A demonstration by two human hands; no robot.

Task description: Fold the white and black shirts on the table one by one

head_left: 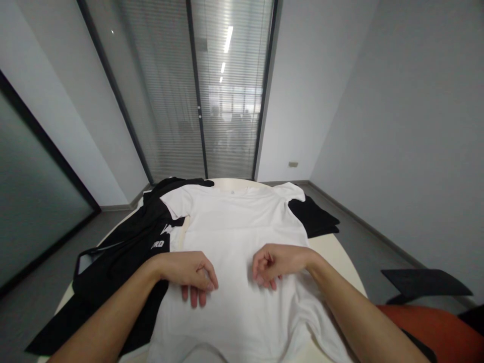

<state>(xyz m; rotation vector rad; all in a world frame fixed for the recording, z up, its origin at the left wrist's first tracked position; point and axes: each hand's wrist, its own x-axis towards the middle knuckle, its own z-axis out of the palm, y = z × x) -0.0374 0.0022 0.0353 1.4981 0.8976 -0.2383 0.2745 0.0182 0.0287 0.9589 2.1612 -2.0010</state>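
Note:
A white T-shirt (234, 237) lies spread on the table, its collar and sleeves at the far end and its hem toward me. My left hand (192, 275) hovers low over the left part of the shirt, loosely bent, with the lower fingers hanging apart. Over the shirt's right half is my right hand (270, 264), its fingers loosely curled with gaps between them. Nothing shows in either hand. Whether the fingertips touch the fabric is hard to tell. Folds bunch in the shirt near my right forearm.
Black clothing (124, 257) with white lettering is heaped along the table's left side. A folded black garment (313, 217) lies at the far right, partly under the sleeve. The rounded cream table (342, 257) has an orange chair (431, 327) to its right. Glass partitions (170, 101) stand beyond.

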